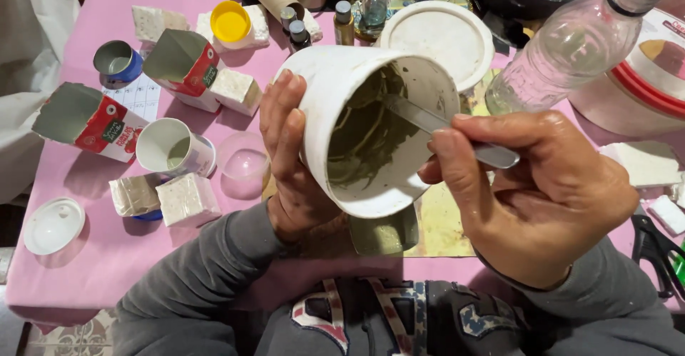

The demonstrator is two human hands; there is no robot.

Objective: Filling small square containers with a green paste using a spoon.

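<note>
Left hand [289, 160] wrapped around the outside of a white plastic tub smeared inside with grey-green paste [371, 124], fingers closed against its wall, holding it tilted with the mouth turned toward the camera, raised above the pink-covered worktop [85, 256]. Right hand [542, 192] pinched shut on the handle of a flat metal spatula [449, 129], whose blade reached into the tub and lay against the paste on the inner wall. Directly under the tub sat a small mould filled with the same grey-green paste [385, 233], resting on a yellowish mat [442, 227]. To the left on the worktop: cut-open cartons with grey lining [182, 63], a white cup [171, 149], pale square blocks [187, 199], a yellow lid [230, 22]. A round white lid [439, 38] lay just behind the tub; a clear plastic bottle [571, 46] lay tilted to the right, against a red-rimmed container [653, 78]. Black-handled scissors [656, 252] were near the right sleeve.
</note>
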